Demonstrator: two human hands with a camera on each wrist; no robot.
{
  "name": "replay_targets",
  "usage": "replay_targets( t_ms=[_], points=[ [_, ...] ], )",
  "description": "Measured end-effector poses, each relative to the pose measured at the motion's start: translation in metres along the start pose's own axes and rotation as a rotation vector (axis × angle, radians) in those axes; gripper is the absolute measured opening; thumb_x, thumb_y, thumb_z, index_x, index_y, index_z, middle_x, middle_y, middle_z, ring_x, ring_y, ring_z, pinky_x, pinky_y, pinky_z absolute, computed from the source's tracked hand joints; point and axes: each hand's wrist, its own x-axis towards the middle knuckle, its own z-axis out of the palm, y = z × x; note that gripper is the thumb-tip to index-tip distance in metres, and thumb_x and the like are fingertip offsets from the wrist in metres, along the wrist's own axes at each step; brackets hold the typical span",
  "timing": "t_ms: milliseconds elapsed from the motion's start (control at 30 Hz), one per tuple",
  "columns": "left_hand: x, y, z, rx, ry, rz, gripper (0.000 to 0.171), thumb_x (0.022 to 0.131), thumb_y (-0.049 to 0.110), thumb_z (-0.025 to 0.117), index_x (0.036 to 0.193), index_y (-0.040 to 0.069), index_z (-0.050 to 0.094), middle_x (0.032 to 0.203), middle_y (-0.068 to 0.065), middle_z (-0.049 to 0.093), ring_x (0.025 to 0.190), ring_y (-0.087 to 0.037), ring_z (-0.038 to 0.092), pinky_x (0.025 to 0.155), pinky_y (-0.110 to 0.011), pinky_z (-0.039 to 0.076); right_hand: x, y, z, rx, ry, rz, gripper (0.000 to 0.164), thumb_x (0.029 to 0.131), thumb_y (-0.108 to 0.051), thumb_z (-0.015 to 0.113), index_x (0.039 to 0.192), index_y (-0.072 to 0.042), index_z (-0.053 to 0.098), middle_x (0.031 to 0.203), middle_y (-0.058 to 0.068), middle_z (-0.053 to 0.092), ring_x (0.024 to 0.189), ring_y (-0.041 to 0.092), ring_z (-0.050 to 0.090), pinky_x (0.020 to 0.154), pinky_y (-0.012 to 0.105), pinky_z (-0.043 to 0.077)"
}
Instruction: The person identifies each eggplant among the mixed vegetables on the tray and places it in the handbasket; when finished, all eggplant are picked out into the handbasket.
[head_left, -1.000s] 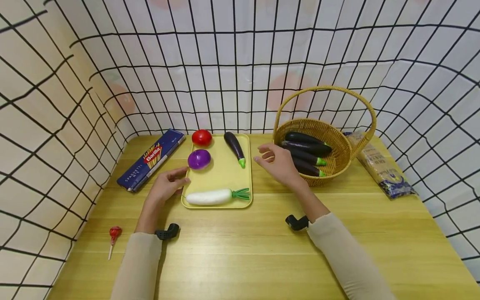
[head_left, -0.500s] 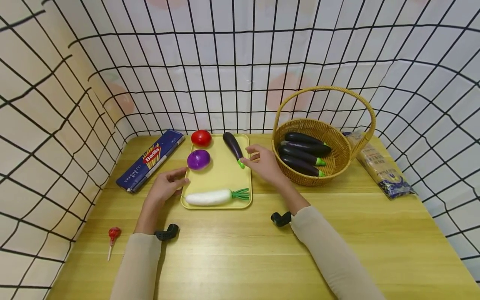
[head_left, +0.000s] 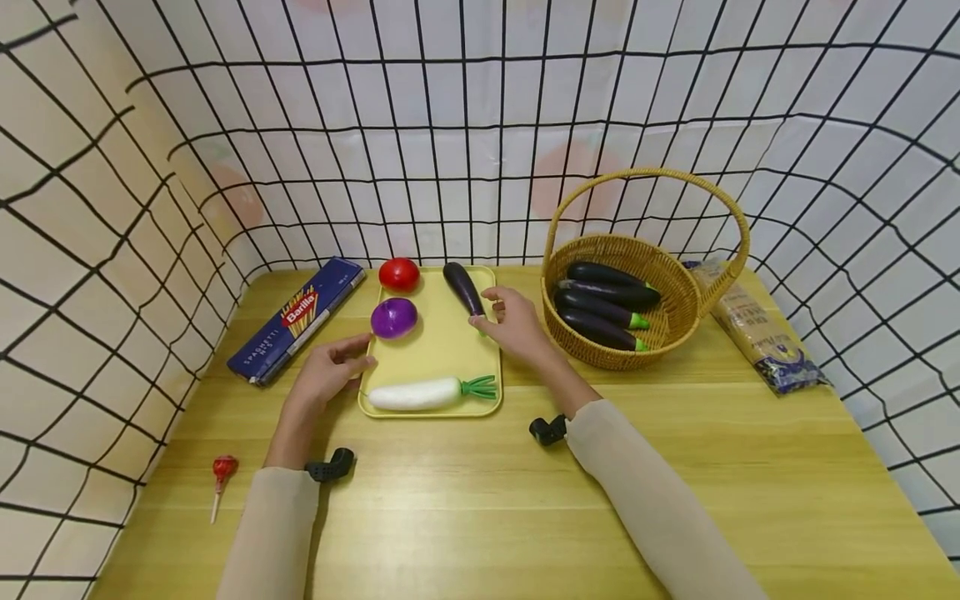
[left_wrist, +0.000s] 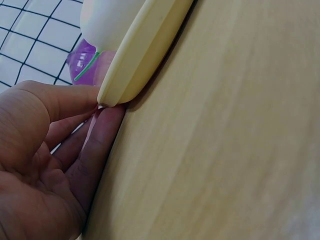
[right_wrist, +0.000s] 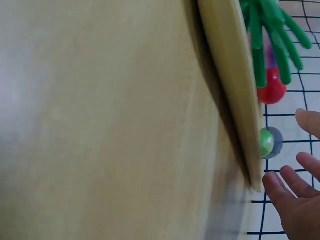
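At the left edge of a yellow tray (head_left: 435,354), my left hand (head_left: 327,372) pinches the rim; the left wrist view has the thumb (left_wrist: 75,100) against the rim with fingers close beneath. My right hand (head_left: 517,325) hovers over the tray's right edge, thumb and fingers spread around the green stem end of a dark purple eggplant (head_left: 461,286). A gap still shows between that hand and the eggplant in the right wrist view. The tray also bears a red tomato (head_left: 399,274), a round purple vegetable (head_left: 394,318) and a white radish (head_left: 416,394) with green stalks.
A wicker basket (head_left: 690,333) with several eggplants and a tall handle stands right of my right hand. Beyond it lies a bagged package (head_left: 761,333). Left of the tray are a blue spaghetti box (head_left: 296,321) and a red lollipop (head_left: 222,468). Wire grid walls (head_left: 465,150) enclose the table.
My right hand has moved left from beside the basket to the eggplant's stem end on the tray. My left hand stays at the tray's edge. The view has shifted slightly.
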Motion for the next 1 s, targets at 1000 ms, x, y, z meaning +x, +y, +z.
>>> replay_targets(
  t_ms=[1000],
  points=[
    [0.000, -0.001, -0.001, 0.005, 0.018, 0.018, 0.055, 0.097, 0.024, 0.073, 0.149, 0.018, 0.056, 0.153, -0.010, 0.056, 0.106, -0.017, 0.065, 0.081, -0.025, 0.062, 0.026, -0.010, 0.024, -0.232, 0.006, 0.065, 0.057, 0.099, -0.024, 0.070, 0.152, -0.013, 0.051, 0.131, 0.017, 0.068, 0.105, 0.028, 0.067, 0.086, 0.041, 0.058]
  ],
)
